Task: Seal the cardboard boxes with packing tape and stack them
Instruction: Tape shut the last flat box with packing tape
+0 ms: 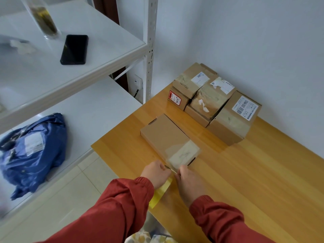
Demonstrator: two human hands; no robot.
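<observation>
Head view: I take the flat brown cardboard box on the yellow wooden surface as my landmark. A band of clear packing tape crosses the box's near end and runs off its near edge. Right at that edge, the left hand and the right hand have their fingers curled in, each pinching the tape. I cannot identify the thin sliver between them. A yellow piece shows nearer than the box, under the left wrist; I cannot tell whether it is held. Beyond the box to the right sits a cluster of taped brown boxes, some resting on others. Left of the box stands a white shelf.

My worry is the tape. If the hands pull unevenly, it could tear ragged or fold onto itself. A hard tug could peel the band off the lid or drag the light box toward the surface's edge.
</observation>
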